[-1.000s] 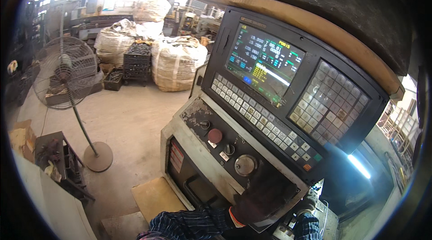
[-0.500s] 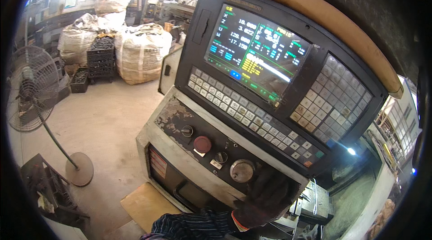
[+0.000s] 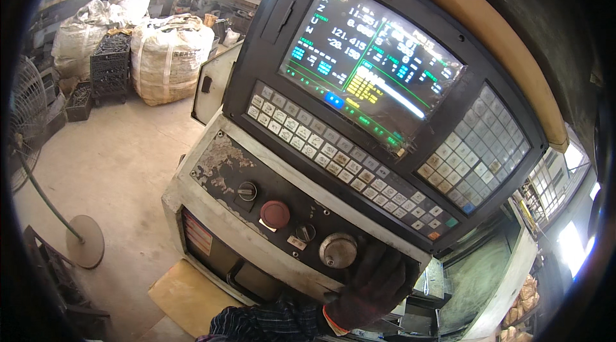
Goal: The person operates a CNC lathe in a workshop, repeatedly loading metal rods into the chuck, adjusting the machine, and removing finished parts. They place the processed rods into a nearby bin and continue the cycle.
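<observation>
My left hand (image 3: 372,287), in a dark glove with a striped sleeve behind it, lies on the lower right corner of a machine control panel (image 3: 212,162). Its fingers curl over the panel's edge, just right of a round silver dial (image 3: 338,250). Left of the dial are a small black knob (image 3: 305,232), a red mushroom button (image 3: 274,213) and another black selector knob (image 3: 247,190). Above them run rows of grey keys (image 3: 333,162), a lit screen (image 3: 369,63) with green and yellow readouts, and a second keypad (image 3: 478,149). My right hand is out of view.
Big white sacks (image 3: 168,56) and black crates (image 3: 110,66) stand on the concrete floor at the back left. A pedestal fan (image 3: 25,117) with a round base (image 3: 85,240) stands at the left. A flat cardboard piece (image 3: 186,297) lies below the panel. Machine parts show at the lower right.
The view has moved closer to the panel, so the screen and keys fill more of it. My left hand has stayed on the same lower right corner.
</observation>
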The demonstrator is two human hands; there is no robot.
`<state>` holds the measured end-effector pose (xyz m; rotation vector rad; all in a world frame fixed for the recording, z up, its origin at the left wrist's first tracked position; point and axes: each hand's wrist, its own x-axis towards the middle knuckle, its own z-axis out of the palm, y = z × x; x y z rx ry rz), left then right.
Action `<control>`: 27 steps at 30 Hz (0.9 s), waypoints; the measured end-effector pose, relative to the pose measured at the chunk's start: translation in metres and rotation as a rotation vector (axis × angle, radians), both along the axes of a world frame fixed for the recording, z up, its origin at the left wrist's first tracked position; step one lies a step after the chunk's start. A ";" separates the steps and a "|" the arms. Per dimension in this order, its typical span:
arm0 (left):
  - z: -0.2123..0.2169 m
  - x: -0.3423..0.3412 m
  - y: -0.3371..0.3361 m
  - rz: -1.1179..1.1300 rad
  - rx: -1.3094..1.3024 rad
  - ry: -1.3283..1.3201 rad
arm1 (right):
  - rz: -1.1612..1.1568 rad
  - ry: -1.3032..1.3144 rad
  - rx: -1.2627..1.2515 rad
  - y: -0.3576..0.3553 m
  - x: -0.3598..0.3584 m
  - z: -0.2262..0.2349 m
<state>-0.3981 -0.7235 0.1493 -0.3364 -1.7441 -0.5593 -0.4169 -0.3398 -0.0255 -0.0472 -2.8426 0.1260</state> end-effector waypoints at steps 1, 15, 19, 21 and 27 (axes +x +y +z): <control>-0.001 -0.001 0.001 -0.010 0.001 0.000 | -0.012 -0.012 -0.002 0.000 0.004 0.001; 0.001 -0.004 -0.001 -0.090 0.007 -0.018 | -0.075 -0.135 -0.041 -0.004 0.044 -0.003; 0.005 0.000 0.002 -0.090 -0.009 -0.049 | -0.094 -0.167 -0.084 0.000 0.062 -0.010; 0.000 0.002 -0.005 0.001 -0.094 -0.134 | -0.058 -0.187 -0.114 -0.002 0.062 -0.017; -0.014 0.000 0.009 0.048 -0.202 -0.151 | -0.223 -0.285 -0.251 0.036 0.133 -0.047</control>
